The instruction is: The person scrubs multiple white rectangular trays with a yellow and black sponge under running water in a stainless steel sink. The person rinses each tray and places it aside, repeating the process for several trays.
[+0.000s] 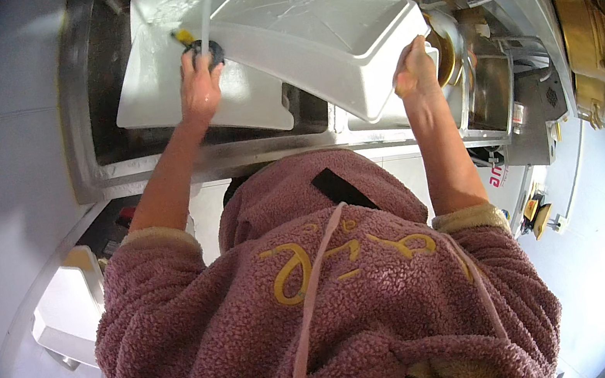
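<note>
My left hand (201,90) holds a dark round scrubber (212,54) directly under the stream of water (209,3). Behind its fingers shows a small yellow and black thing (183,36), blurred. My right hand (415,69) grips the near right corner of a white plastic tub (308,29), which is tilted with its ribbed underside up. Below and left of it, another white plastic tub (147,95) lies in the steel sink (104,119). The raised tub covers part of the lower one.
On the right are a second basin (377,122) with round dishes (443,50) beyond it, a steel container (484,91) and a grey metal box (532,119). Large brass-coloured pots (585,38) stand at the far right. Another white bin (65,306) is low at the left.
</note>
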`<action>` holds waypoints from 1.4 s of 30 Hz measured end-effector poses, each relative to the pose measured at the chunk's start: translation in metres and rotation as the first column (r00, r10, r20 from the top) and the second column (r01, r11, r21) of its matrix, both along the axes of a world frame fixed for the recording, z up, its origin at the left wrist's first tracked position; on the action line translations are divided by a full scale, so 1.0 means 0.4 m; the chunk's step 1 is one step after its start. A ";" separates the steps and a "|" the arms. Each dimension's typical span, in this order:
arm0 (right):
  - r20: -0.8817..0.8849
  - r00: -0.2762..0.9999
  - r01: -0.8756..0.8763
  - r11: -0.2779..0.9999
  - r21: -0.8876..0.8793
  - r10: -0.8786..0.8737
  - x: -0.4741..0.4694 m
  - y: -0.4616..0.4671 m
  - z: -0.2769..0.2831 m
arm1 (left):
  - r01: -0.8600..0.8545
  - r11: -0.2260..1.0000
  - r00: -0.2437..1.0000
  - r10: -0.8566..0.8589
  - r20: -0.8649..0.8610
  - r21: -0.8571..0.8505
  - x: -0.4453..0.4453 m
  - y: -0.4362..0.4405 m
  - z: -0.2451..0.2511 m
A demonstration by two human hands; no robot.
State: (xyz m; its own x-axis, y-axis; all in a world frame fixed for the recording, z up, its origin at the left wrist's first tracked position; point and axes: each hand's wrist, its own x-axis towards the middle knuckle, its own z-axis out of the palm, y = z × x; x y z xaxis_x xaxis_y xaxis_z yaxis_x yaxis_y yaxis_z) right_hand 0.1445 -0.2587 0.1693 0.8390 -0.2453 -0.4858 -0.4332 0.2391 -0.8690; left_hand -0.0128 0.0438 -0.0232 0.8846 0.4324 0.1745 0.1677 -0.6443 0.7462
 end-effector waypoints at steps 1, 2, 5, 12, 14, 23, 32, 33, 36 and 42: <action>0.014 0.999 -0.041 0.999 -0.022 0.041 -0.008 0.007 0.016 | -0.009 1.000 0.998 0.010 -0.057 0.016 -0.007 0.020 -0.015; 0.041 0.999 -0.011 0.996 -0.086 0.015 -0.016 0.019 0.033 | -0.017 0.999 0.994 0.020 -0.112 0.032 -0.015 0.040 -0.027; 0.089 0.983 -0.143 0.969 -0.203 0.163 -0.055 0.017 0.115 | -0.010 0.999 0.963 0.022 -0.267 0.048 -0.053 0.085 -0.043; 0.397 0.773 -0.392 0.864 -0.317 0.496 -0.102 0.013 0.219 | -0.087 0.995 0.970 0.097 -0.224 0.054 -0.167 0.102 0.010; 0.371 0.665 -0.466 0.749 -0.471 0.648 -0.126 0.003 0.253 | -0.121 0.993 0.964 0.120 -0.238 0.011 -0.197 0.090 0.059; 0.211 -0.194 -0.529 0.079 -0.845 0.958 -0.241 -0.022 0.359 | -0.267 0.470 0.963 0.106 -0.247 -0.842 -0.334 -0.072 0.415; 0.144 -0.709 -0.164 0.038 -0.986 0.691 -0.341 0.008 0.343 | -0.155 0.175 0.987 0.058 -0.147 -0.972 -0.452 -0.227 0.619; 0.141 -0.725 -0.143 0.053 -0.988 0.674 -0.353 0.011 0.342 | -0.107 0.196 0.993 0.073 -0.095 -0.975 -0.463 -0.248 0.636; 0.130 -0.777 -0.115 0.065 -0.991 0.616 -0.387 0.021 0.342 | -0.089 0.183 0.984 0.168 -0.059 -0.979 -0.505 -0.310 0.675; 0.194 -0.822 -0.195 0.056 -0.979 0.535 -0.458 0.050 0.354 | -0.320 0.512 0.942 0.264 -0.208 -0.797 -0.617 -0.324 0.731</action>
State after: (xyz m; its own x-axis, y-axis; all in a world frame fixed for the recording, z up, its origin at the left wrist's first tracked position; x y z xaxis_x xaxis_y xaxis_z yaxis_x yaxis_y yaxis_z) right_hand -0.0386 -0.2386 0.3109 -0.3819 0.8449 0.3746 0.7743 0.5138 -0.3694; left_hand -0.2598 -0.0857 0.2693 0.6766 0.5976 -0.4303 0.2863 0.3248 0.9014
